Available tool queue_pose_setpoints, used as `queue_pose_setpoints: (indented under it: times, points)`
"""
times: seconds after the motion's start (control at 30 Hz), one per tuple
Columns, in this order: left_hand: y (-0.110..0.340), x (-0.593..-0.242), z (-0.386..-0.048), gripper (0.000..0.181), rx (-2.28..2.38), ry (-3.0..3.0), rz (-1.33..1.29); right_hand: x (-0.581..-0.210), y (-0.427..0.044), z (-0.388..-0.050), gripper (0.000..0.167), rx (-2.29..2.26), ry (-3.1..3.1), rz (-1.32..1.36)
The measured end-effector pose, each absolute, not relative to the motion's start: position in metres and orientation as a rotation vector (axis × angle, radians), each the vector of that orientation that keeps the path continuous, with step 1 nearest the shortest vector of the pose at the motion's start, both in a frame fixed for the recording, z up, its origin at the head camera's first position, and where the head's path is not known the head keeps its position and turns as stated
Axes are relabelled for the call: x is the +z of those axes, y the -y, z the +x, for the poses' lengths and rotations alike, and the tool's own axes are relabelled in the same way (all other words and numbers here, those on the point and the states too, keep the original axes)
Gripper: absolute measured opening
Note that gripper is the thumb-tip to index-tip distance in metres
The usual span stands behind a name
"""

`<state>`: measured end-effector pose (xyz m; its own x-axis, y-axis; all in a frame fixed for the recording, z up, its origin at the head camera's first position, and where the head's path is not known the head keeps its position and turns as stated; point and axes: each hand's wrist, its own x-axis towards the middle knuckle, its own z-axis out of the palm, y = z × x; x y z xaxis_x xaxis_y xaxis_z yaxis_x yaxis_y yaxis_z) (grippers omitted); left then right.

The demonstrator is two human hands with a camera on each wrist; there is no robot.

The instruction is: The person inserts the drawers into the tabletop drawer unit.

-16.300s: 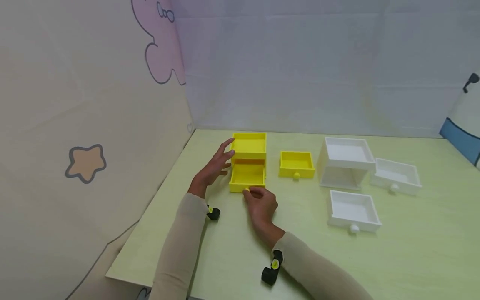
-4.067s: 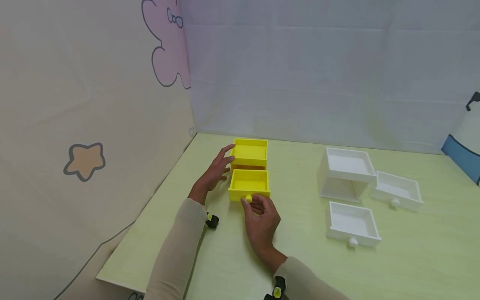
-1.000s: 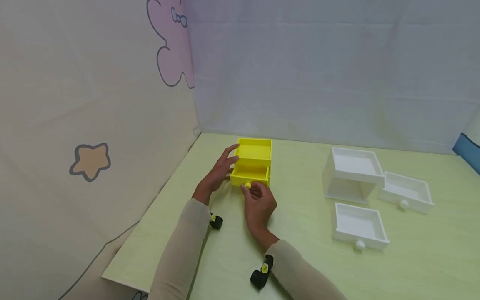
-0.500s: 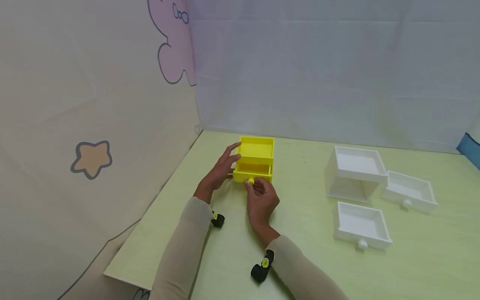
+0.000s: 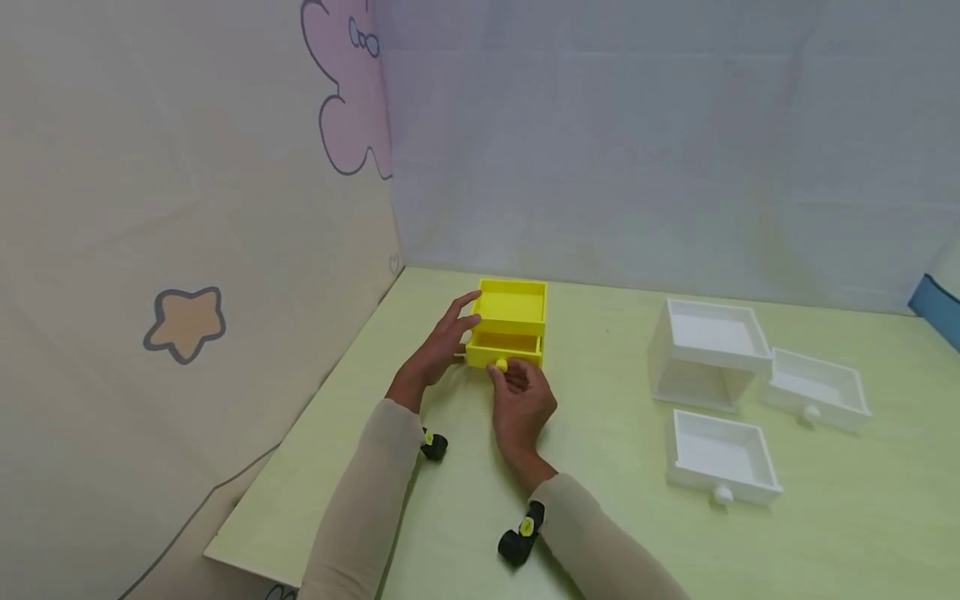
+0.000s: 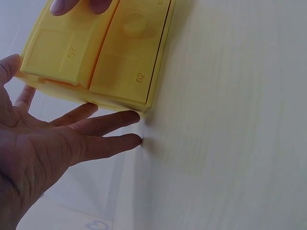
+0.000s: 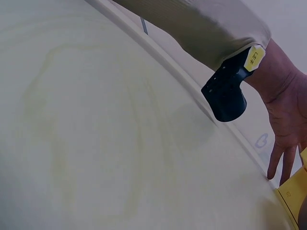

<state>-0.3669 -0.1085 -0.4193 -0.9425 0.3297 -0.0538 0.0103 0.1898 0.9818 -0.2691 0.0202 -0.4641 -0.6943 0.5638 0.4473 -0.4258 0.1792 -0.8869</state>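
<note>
One knob (image 5: 502, 365), pinched in line with its slot

The upper yellow drawer (image 5: 480, 355) juts from the front of the yellow cabinet (image 5: 512, 307), partly seated: its rear is inside, while its face and a strip of its hollow stand out toward the person. The right hand (image 5: 525, 407) pinches the round knob at the middle of that face between thumb and curled fingers. The drawer therefore lies straight beyond this hand, on the side away from the person, with its slot directly behind it. I judge that alignment to be what any sliding hinges on: the drawer's face runs crosswise, while its line of travel runs from the person toward the far edge of the tabletop (image 5: 592, 483). Whether it is deeper than wide is hard to say, as foreshortening and the cabinet hide much of it.

The left hand (image 5: 437, 350) is at the cabinet's left side, fingers spread and fairly straight, touching it but grasping nothing. Of the two, the right hand is nearer the drawer, being on its knob. Below, the left wrist view shows the lower yellow drawer (image 6: 127, 72), marked 62, flush in its slot.

Well apart to the right is the white cabinet (image 5: 716, 354), with the near white drawer (image 5: 723, 454) in front of it and the far white drawer (image 5: 817, 385) just beside it.
</note>
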Motion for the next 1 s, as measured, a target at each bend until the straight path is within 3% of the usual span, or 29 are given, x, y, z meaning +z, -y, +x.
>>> queue_pose_setpoints:
  times: [1.0]
  points:
    - [0.1102, -0.4169, -0.3636, 0.053, 1.845, -2.207, 0.313, -0.4618, -0.0158, -0.2771, 0.026, 1.614, 1.676, -0.178]
